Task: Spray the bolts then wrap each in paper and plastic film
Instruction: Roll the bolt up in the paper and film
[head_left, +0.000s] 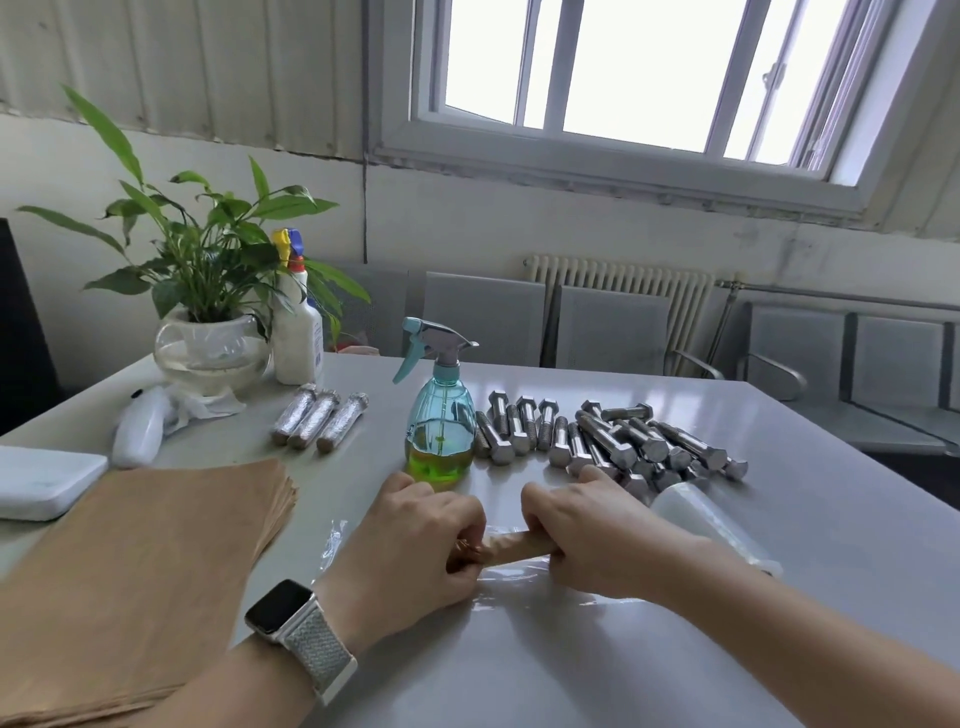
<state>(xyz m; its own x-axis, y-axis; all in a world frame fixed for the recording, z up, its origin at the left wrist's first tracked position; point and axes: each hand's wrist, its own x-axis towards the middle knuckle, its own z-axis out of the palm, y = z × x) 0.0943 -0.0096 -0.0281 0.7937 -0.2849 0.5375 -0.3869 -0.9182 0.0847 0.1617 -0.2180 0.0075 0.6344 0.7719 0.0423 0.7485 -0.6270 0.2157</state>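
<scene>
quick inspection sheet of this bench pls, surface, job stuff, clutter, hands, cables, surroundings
surface: grey table, clear film sheet spread under the hands
job's things: paper-wrapped bolt on film; bare bolts; three wrapped bolts; spray bottle; brown paper stack; film roll
clutter: potted plant, white bottle, white box
grippers: left hand and right hand grip the bolt's ends
cables: nothing seen
surroundings: window, radiator, chairs

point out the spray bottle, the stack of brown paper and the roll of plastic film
spray bottle (441, 431): head view, on its clear blue body above the green liquid
stack of brown paper (140, 561): head view, on the top sheet
roll of plastic film (701, 517): head view, on the roll's side beyond the right wrist
</scene>
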